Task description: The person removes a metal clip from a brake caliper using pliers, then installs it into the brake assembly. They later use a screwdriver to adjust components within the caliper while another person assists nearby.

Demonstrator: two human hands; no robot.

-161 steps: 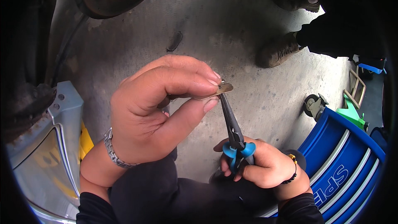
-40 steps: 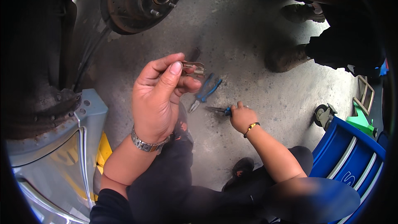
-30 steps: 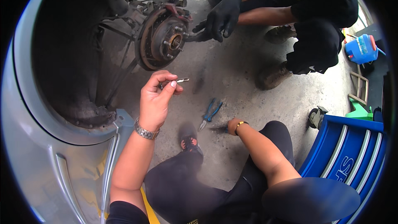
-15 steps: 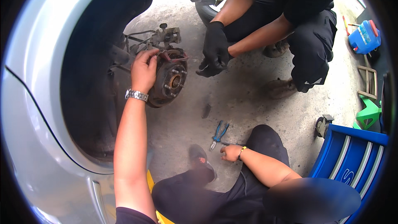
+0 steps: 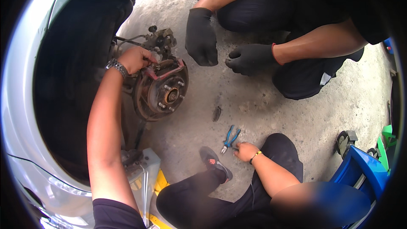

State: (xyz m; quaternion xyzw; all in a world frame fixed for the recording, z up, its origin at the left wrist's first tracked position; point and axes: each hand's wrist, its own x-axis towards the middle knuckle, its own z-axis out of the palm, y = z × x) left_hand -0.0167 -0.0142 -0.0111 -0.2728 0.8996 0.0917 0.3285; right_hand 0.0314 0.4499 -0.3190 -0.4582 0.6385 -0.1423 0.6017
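Note:
My left hand (image 5: 135, 59) reaches to the top of a rusty brake disc (image 5: 148, 97), fingers bent at a red caliper bracket (image 5: 165, 73); what they pinch is too small to make out. My right hand (image 5: 247, 151) is low over the floor by my raised knee, fingers curled on something I cannot make out. Just left of it lie blue-handled pliers (image 5: 230, 139). The hub (image 5: 171, 95) shows several studs.
A co-worker in dark clothes crouches opposite, two black-gloved hands (image 5: 250, 59) close to the disc. A silver car body (image 5: 19, 101) curves round the wheel well at left. A blue cart (image 5: 360, 167) with a caster (image 5: 342, 142) stands at right on the concrete floor (image 5: 305, 123).
My left hand has moved from midair, holding a small metal clip, up to the bracket on the disc. My right hand has dropped to the floor area. The co-worker's gloved hands have moved apart.

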